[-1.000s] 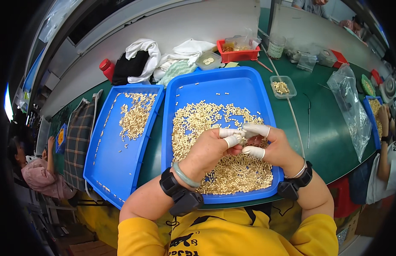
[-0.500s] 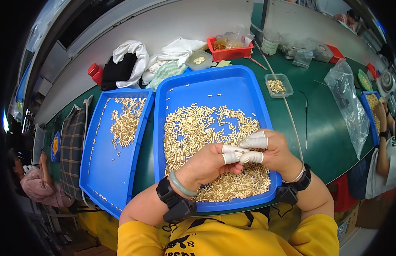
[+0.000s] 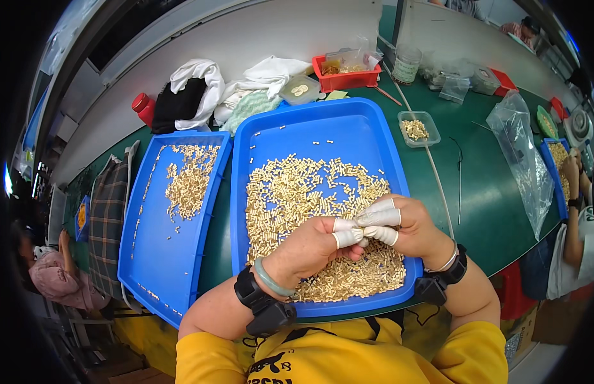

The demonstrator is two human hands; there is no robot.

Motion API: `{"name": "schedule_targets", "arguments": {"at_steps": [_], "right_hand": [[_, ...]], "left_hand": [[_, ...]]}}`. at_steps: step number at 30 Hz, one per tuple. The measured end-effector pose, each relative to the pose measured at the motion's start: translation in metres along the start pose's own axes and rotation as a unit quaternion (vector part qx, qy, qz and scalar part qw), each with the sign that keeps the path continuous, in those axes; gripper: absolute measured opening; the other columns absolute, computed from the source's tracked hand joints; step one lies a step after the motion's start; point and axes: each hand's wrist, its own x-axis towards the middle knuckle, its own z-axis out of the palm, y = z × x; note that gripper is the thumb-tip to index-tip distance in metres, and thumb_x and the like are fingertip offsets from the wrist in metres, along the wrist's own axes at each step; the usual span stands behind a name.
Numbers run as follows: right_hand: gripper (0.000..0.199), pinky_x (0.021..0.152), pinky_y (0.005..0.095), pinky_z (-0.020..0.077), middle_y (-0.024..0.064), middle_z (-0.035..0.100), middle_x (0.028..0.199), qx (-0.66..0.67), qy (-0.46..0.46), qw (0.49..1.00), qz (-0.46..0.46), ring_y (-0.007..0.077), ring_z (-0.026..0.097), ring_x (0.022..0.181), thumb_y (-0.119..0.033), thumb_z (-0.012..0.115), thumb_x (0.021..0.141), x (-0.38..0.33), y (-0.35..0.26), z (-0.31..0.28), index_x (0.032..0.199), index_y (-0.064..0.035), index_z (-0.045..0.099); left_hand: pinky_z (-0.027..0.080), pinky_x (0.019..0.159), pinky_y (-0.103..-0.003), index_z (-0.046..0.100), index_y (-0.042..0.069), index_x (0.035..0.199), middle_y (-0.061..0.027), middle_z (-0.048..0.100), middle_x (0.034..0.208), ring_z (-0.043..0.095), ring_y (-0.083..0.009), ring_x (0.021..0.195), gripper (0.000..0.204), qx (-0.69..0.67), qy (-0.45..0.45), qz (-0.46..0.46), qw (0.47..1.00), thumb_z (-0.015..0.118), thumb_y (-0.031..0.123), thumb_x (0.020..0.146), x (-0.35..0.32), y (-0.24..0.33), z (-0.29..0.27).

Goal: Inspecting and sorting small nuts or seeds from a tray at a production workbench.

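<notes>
Two hands meet over the big blue tray (image 3: pixel 374 137) full of small gold pieces (image 3: pixel 297 192). The left hand (image 3: pixel 313 246) is curled, and its white-capped fingertips (image 3: pixel 345 238) press together against those of the right hand (image 3: pixel 409 227). They seem to pinch one tiny piece, too small to see. Both wrists bend inward, low over the pile. A second blue tray (image 3: pixel 140 256) lies just beside, on the left.

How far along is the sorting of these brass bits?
Done: a smaller batch lies in the left tray. In hand: the left hand and right hand meet fingertip to fingertip, what they pinch hidden. Left: a big heap of brass bits fills the middle tray.
</notes>
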Motion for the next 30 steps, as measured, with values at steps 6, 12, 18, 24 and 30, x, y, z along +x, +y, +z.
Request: {"name": "schedule_targets", "arguments": {"at_steps": [6,12,18,24,30], "right_hand": [[0.019,0.064,0.0295,0.0448,0.0074,0.061,0.079,-0.036,-0.024,0.999,-0.02,0.0209,0.057,0.072,-0.009,0.066,0.069,0.001,0.0,-0.002,0.088,-0.0054,0.062],[0.025,0.066,0.0302,0.0448,0.0069,0.061,0.081,-0.039,-0.019,0.999,-0.013,0.0218,0.057,0.074,-0.01,0.068,0.066,0.005,-0.01,-0.001,0.089,-0.006,0.062],[0.029,0.065,0.0307,0.0464,0.0058,0.061,0.081,-0.106,-0.04,0.991,-0.069,0.0221,0.058,0.073,-0.01,0.069,0.063,0.002,-0.002,0.0,0.091,-0.0059,0.062],[0.029,0.06,0.03,0.0483,0.0057,0.061,0.078,-0.143,-0.032,0.983,-0.113,0.0226,0.06,0.07,-0.011,0.069,0.063,0.001,0.002,0.003,0.091,-0.0064,0.063],[0.029,0.06,0.0299,0.0486,0.0063,0.061,0.079,-0.13,-0.046,0.984,-0.116,0.0224,0.06,0.07,-0.011,0.069,0.063,0.001,-0.006,0.0,0.091,-0.0072,0.063]], "left_hand": [[0.047,0.069,-0.026,0.058,-0.002,0.092,-0.0058,0.058,0.08,0.056,-0.0133,0.071,0.014,0.007,-0.005,-0.006,1.0,0.052,0.006,0.082,0.001,-0.002,-0.001],[0.048,0.072,-0.027,0.057,-0.002,0.094,-0.0074,0.058,0.087,0.057,-0.0149,0.076,0.016,0.025,0.01,0.008,1.0,0.052,0.006,0.082,0.003,-0.002,0.0],[0.048,0.077,-0.03,0.056,-0.004,0.098,-0.0118,0.058,0.095,0.057,-0.0192,0.085,0.02,0.044,0.01,-0.004,0.999,0.052,0.006,0.082,0.004,-0.005,0.001],[0.047,0.08,-0.031,0.054,-0.006,0.099,-0.0137,0.057,0.097,0.057,-0.0211,0.087,0.022,0.047,-0.004,-0.043,0.998,0.051,0.008,0.082,0.001,0.001,0.004],[0.046,0.082,-0.032,0.054,-0.007,0.1,-0.015,0.057,0.098,0.057,-0.0218,0.088,0.022,0.034,-0.056,-0.055,0.996,0.049,0.008,0.083,0.002,-0.001,0.0]]}}
